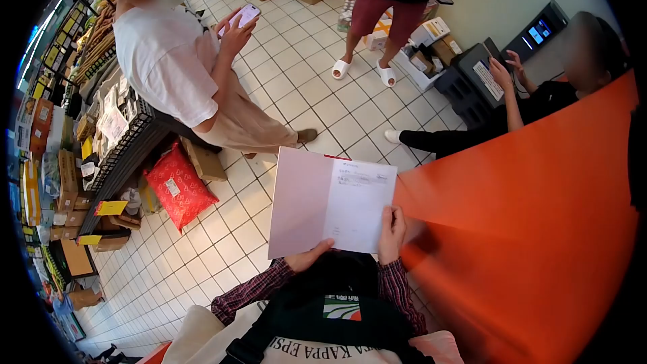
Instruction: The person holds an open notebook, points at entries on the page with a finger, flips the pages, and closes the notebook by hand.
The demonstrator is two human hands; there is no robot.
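An open booklet with a pinkish left side and a white page bearing a few lines of writing is held in front of my body. My left hand grips its bottom edge near the fold, thumb on the front. The right-hand edge is held by my right hand, thumb on the page and fingers behind it. Both hands come out of plaid sleeves. The writing is too small to read.
A person in a white shirt holds a phone at the left, another stands ahead, and a third sits at the right. Shelves with parcels line the left, beside a red package. A large orange surface fills the right.
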